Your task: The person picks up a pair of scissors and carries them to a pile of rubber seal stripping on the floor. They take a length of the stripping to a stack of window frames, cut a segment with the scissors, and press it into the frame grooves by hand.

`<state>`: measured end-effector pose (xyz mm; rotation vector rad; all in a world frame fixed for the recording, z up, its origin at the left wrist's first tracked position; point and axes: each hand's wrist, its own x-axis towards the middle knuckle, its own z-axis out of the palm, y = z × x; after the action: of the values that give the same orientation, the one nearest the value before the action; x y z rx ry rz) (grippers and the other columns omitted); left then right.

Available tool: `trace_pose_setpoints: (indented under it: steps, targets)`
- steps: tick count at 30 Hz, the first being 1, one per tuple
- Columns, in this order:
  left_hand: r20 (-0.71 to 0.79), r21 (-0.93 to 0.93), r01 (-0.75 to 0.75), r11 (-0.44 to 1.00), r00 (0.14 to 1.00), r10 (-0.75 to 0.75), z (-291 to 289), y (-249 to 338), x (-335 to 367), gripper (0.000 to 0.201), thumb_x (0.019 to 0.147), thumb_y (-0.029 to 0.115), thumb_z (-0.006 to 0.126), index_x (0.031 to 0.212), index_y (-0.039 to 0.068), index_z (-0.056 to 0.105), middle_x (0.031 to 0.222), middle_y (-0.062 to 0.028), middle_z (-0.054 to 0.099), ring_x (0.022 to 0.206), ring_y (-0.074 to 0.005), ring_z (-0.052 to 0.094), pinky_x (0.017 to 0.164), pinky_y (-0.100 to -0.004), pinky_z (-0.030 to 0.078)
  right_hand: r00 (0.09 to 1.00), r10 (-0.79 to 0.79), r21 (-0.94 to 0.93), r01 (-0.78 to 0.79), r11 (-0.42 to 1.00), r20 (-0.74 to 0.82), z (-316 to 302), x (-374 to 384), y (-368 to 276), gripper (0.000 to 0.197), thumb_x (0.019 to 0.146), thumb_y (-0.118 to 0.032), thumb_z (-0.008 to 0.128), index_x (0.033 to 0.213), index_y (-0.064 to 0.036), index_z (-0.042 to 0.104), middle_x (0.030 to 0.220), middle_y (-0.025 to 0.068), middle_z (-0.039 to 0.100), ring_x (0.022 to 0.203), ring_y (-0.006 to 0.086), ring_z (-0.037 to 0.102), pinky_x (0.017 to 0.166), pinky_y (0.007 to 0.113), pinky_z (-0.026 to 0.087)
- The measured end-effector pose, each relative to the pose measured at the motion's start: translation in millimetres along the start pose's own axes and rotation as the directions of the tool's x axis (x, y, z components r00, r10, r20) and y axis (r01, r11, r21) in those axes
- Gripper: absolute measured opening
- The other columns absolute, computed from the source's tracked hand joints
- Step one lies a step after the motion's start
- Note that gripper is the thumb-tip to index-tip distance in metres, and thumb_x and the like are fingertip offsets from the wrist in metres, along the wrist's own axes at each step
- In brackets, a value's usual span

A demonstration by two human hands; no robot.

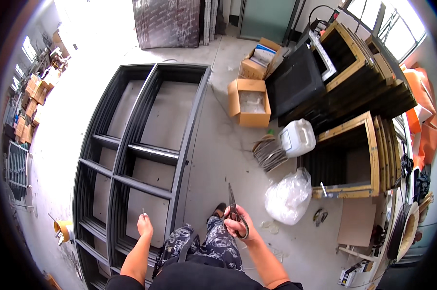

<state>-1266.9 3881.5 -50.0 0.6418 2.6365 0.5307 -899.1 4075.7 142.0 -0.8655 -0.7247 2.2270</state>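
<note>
Right hand (236,223): fingers wrapped around the handles of dark metal scissors (232,202). The blades point up and away from the body, appear to lie together, and show no material between them.

Left hand (145,225): closed in a narrow pinch on a thin, pointed item (143,210), too small to identify. This hand is over the stack of dark grey metal window frames (141,185); contact with them cannot be confirmed. The frames lie flat on one another, extending forward and to the left of the hand, with mullions and crossbars in place and the openings unglazed.

Status: tool and small item are both in hand. The stacked frames appear assembled. No cut is visible at the blades, so the work is judged to be between actions; the amount completed or left cannot be determined.

Surroundings: a clear plastic bag (288,198) is to the right of the right hand. Beyond it, forward and right, are a white plastic jug (298,138) and an open cardboard box (255,119). A yellow bucket (62,228) is well left of the left hand.
</note>
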Motion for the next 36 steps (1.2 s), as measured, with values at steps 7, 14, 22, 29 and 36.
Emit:
trace_pose_setpoints:
  steps: [7,14,22,29,36]
  targets:
    - [0.022,-0.024,0.096,0.995,0.995,-0.096,30,113,51,0.036,0.094,0.035,0.043,0.09,0.001,0.056,0.089,-0.0209,0.063,0.088,-0.041,0.059,0.075,-0.047,0.045,0.998,0.044,-0.154,-0.037,0.987,0.042,-22,113,-105,0.026,0.079,-0.007,0.069,0.098,-0.0071,0.052,0.062,-0.0032,0.049,0.041,0.004,0.042,0.037,0.019,0.034]
    - [-0.072,-0.047,0.399,0.916,0.913,-0.401,94,138,148,0.035,0.094,0.033,0.045,0.096,0.001,0.06,0.096,-0.0215,0.064,0.091,-0.0405,0.06,0.077,-0.0469,0.046,0.993,0.084,-0.423,-0.109,0.9,-0.078,-80,311,-172,0.033,0.077,-0.012,0.07,0.108,-0.006,0.059,0.066,-0.0023,0.051,0.047,0.0051,0.045,0.04,0.02,0.036]
    - [0.24,-0.43,0.653,0.624,0.749,-0.618,163,268,397,0.034,0.087,0.043,0.055,0.082,0.009,0.059,0.07,-0.0059,0.06,0.056,-0.0196,0.057,0.051,-0.0344,0.045,0.621,0.26,-0.18,-0.554,0.813,-0.739,-388,420,-129,0.018,0.079,-0.008,0.06,0.065,-0.0044,0.049,0.056,0.0096,0.053,0.039,0.0234,0.049,0.034,0.037,0.034]
    - [0.084,-0.318,0.039,0.947,0.996,-0.013,140,608,547,0.059,0.092,0.056,0.043,0.092,-0.002,0.059,0.085,-0.0207,0.063,0.085,-0.0355,0.06,0.078,-0.0416,0.045,0.206,0.351,0.073,-0.766,0.639,-0.913,-401,430,-195,0.014,0.066,-0.008,0.069,0.063,-0.0019,0.056,0.054,0.0109,0.054,0.042,0.0269,0.051,0.038,0.041,0.04]
    - [0.157,-0.435,0.399,0.807,0.916,-0.369,211,680,646,0.06,0.088,0.062,0.047,0.077,0.004,0.056,0.064,-0.0026,0.05,0.053,-0.0162,0.046,0.05,-0.0311,0.038,0.395,0.349,-0.089,-0.761,0.643,-0.85,-466,627,-294,0.017,0.072,-0.016,0.066,0.069,-0.0014,0.058,0.059,0.0126,0.057,0.044,0.0254,0.053,0.038,0.04,0.038]
